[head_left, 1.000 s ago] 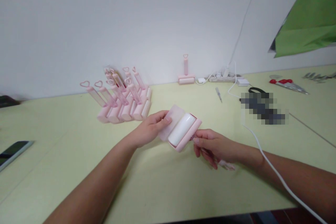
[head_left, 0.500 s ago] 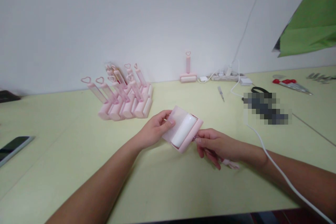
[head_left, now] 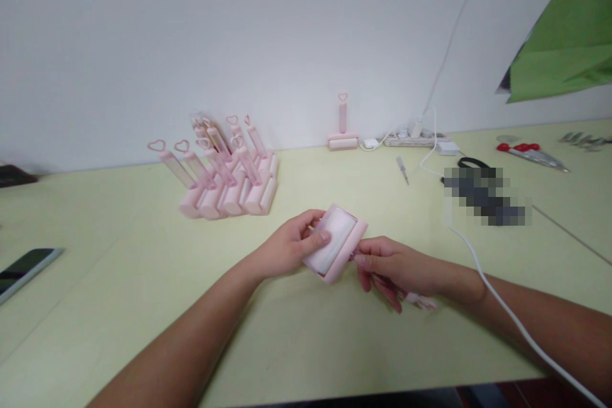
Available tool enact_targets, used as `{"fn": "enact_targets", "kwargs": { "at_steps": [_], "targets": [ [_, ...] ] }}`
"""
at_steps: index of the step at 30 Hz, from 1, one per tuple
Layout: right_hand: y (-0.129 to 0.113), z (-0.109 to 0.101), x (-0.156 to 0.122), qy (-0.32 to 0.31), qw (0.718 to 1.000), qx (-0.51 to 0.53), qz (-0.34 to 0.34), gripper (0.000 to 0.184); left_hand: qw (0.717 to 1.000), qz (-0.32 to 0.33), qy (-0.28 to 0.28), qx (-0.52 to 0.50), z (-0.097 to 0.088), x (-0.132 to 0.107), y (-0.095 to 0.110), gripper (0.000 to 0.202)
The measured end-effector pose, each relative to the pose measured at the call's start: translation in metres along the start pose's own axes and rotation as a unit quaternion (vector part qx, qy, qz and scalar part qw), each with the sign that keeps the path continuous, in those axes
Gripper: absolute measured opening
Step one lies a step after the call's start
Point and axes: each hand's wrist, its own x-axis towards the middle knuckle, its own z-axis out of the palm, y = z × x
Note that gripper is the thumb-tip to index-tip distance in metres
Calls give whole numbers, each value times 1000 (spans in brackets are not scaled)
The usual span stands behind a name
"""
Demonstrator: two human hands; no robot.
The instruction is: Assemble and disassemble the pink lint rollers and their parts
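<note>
One pink lint roller (head_left: 345, 256) is held between the left hand (head_left: 291, 245), pinching its translucent cover (head_left: 337, 224), and right hand (head_left: 399, 262), gripping its handle (head_left: 414, 298).

Yellowish table (head_left: 287, 344), pink rollers (head_left: 234, 199) (clustered), phone (head_left: 29, 268)

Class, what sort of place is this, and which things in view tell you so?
Probably a small workroom, though a home is possible. Matching pink plastic rollers with heart-shaped loops stand grouped on the pale yellow-green tabletop, which also bears a white power strip and a red-handled silver metal tool.
</note>
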Motion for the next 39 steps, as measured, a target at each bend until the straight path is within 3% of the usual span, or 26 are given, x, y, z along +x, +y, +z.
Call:
{"fn": "enact_targets", "kwargs": {
  "at_steps": [12, 16, 18, 20, 21, 23, 25, 27, 33, 35, 39],
  "targets": [
    [2, 2, 2, -4, 1000, 4, -8, 36, 991, 45, -3, 124, 9, -3, 8, 42],
    [7, -1, 6, -7, 999, 29, -26, 36, 983, 51, 41, 169, 9, -3, 6, 43],
    [8, -2, 8, -3, 998, 61, -35, 34, 963, 70, 114, 234, 9, -4, 5, 46],
    [6, -2, 8, 9, 994, 100, -37, 30, 917, 120, 178, 338, 12, -7, 9, 45],
    [5, -2, 8, 15, 992, 116, -35, 29, 889, 152, 184, 391, 14, -9, 13, 42],
    [1, -1, 7, 30, 989, 138, -33, 28, 847, 209, 133, 471, 21, -14, 22, 37],
    [-1, 1, 6, 48, 987, 148, -45, 30, 831, 229, 56, 504, 30, -18, 31, 41],
    [2, 1, 7, 53, 984, 155, -68, 37, 826, 224, 23, 516, 37, -19, 35, 47],
    [22, -5, 15, -11, 987, 99, -126, 76, 830, 218, 41, 512, 34, -11, 31, 32],
    [25, -9, 18, -22, 985, 113, -132, 79, 839, 194, 73, 502, 26, -5, 32, 26],
    [24, -14, 22, -14, 982, 155, -109, 66, 855, 97, 177, 478, -6, 23, 40, 21]
  ]
}}
